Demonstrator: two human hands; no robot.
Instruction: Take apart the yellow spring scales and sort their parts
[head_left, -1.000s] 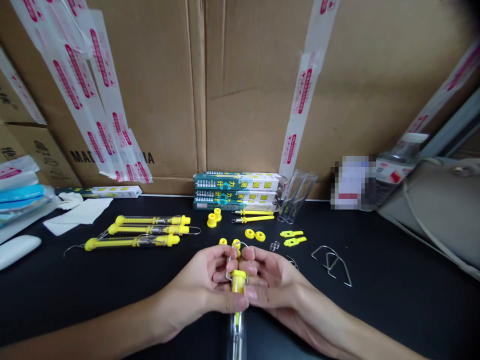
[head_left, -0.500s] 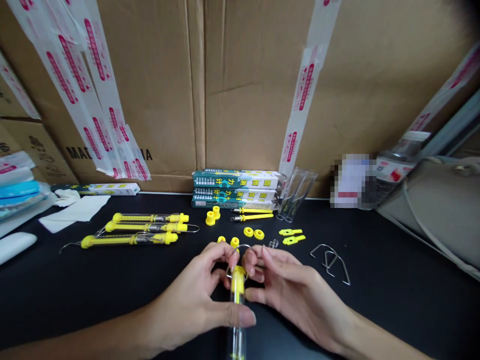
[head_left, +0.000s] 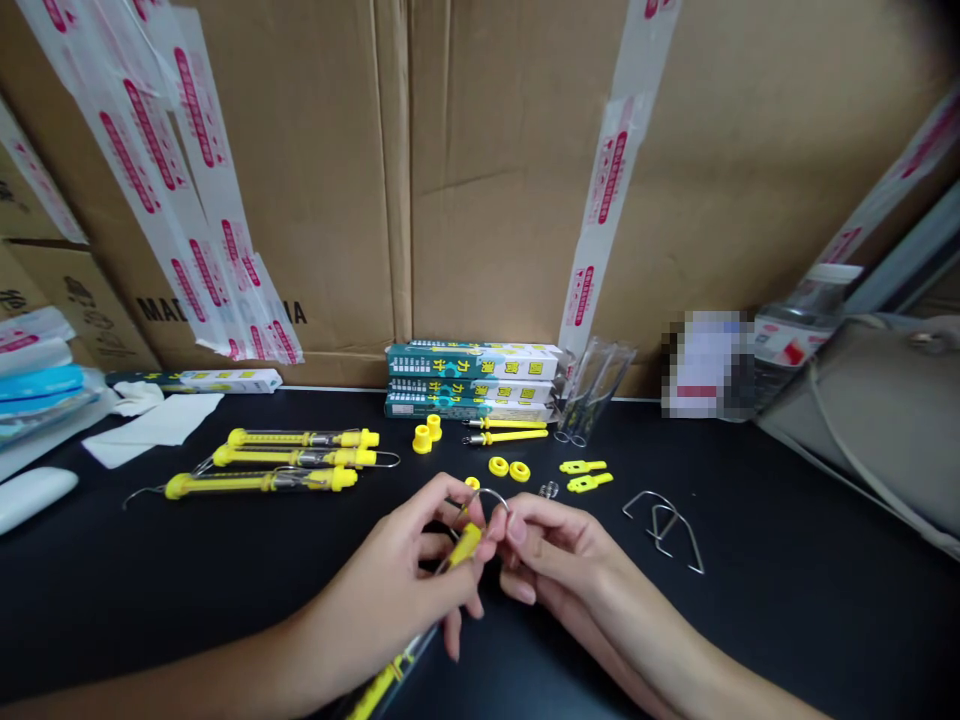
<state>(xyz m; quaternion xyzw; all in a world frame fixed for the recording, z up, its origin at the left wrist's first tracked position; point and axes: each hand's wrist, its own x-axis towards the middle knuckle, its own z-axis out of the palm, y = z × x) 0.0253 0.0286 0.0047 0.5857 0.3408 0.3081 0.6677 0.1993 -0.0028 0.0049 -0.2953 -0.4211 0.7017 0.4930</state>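
Head view's got both forearms slanting in from the bottom, fingertips pretty much meeting above the black table point(head_left: 187, 570). Left hand point(head_left: 424, 570) is curled around a clear tube point(head_left: 384, 686) that leans from lower left up toward the right hand point(head_left: 566, 560), yellow end point(head_left: 466, 544) on top. Right thumb and fingers are pinching one side of the wire loop point(head_left: 491, 491) arching by that end, palm turned inward.
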